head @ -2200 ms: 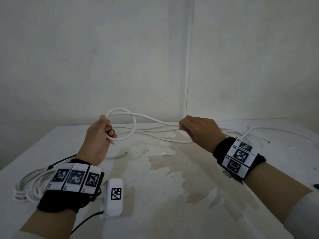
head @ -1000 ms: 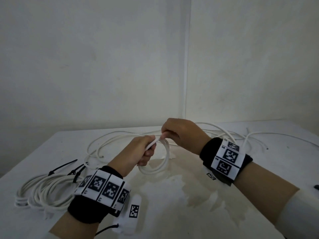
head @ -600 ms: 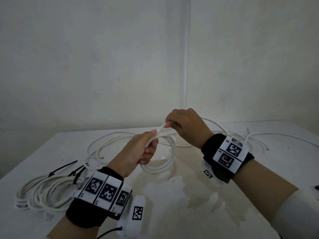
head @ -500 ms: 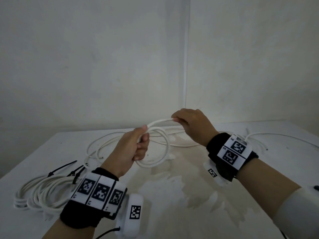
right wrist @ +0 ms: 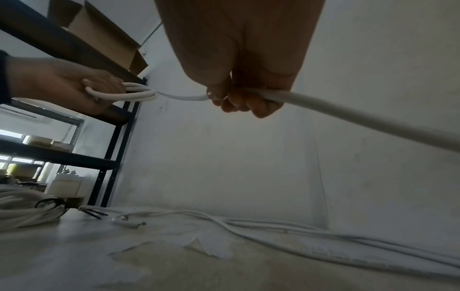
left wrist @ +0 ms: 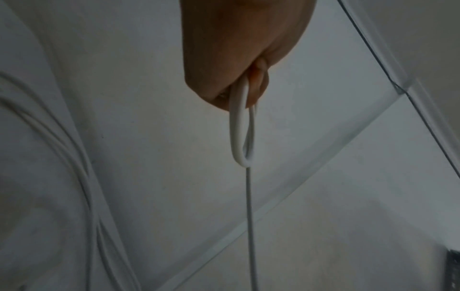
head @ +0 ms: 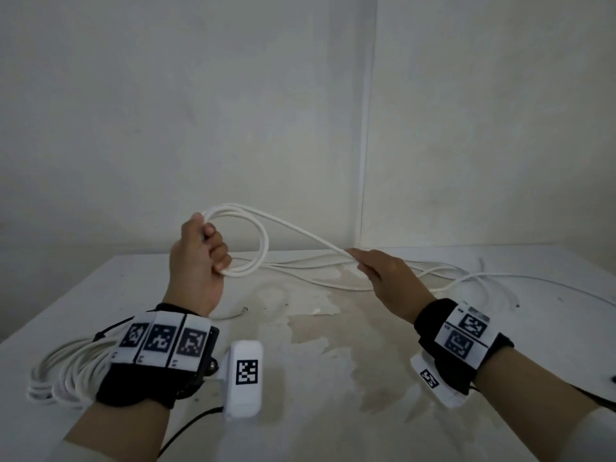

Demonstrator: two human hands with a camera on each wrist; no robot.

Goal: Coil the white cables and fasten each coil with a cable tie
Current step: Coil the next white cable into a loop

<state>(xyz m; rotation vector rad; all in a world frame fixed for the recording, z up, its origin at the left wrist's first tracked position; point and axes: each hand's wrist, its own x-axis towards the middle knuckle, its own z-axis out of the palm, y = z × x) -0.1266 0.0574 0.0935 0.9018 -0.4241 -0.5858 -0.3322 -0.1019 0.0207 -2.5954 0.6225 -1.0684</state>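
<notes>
My left hand (head: 200, 255) is raised above the table's left half and grips a small coil of white cable (head: 260, 241) with a few loops; the same coil (left wrist: 240, 126) hangs from its fist in the left wrist view. From the coil a taut strand runs right to my right hand (head: 370, 265), whose curled fingers (right wrist: 236, 102) grip the cable (right wrist: 348, 116). The loose rest of the cable (head: 333, 278) trails over the table toward the right. A finished white coil (head: 63, 371) lies at the table's left edge with black cable ties (right wrist: 49, 202) by it.
The white table (head: 333, 378) has a worn, stained patch in the middle and stands in a wall corner. A bare cable end (right wrist: 129, 220) lies on the table. A dark metal shelf (right wrist: 112, 157) with boxes stands off to the left.
My hands have drawn apart: the left moved left and up with the coil, the right slid right along the cable. The coil has gained a loop.
</notes>
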